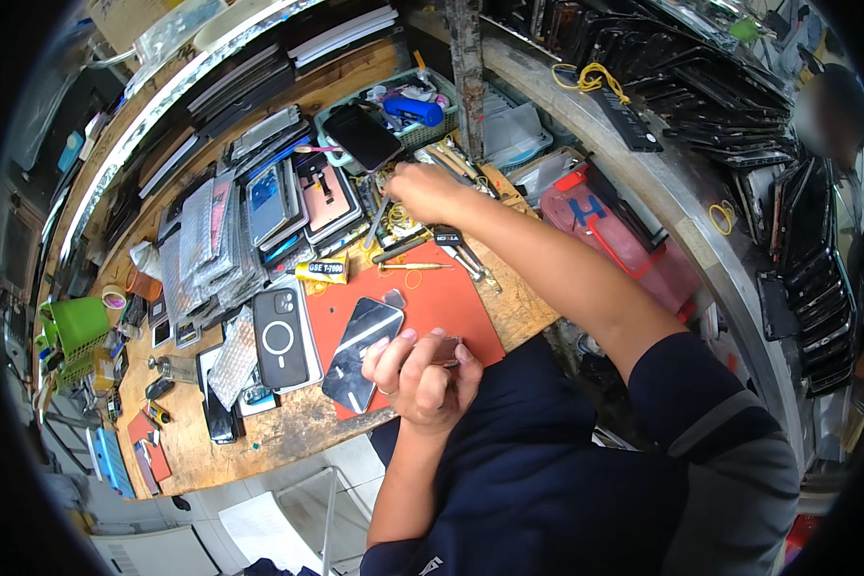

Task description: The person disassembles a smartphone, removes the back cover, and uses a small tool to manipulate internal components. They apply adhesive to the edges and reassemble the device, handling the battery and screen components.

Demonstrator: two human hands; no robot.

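My left hand (pixel 422 376) is raised over the near edge of an orange mat (pixel 451 298), its fingers curled and closed on a small thin dark piece (pixel 448 350), mostly hidden by them. Beside it a glossy dark phone (pixel 363 355) lies flat on the mat. A small grey piece (pixel 394 300) sits by the phone's far corner. Stretched far across the bench, my right hand (pixel 427 192) has its fingers bent down among the tools. A flat metal tool (pixel 376 223) extends from under its fingertips; whether they grip it is hidden.
A screwdriver (pixel 415 266) and a yellow glue tube (pixel 322 270) lie along the mat's far side. Left of it are a black phone case (pixel 278 336) with a white ring and bubble-wrapped stacks (pixel 206 240). A green basket (pixel 442 91) stands behind my right hand.
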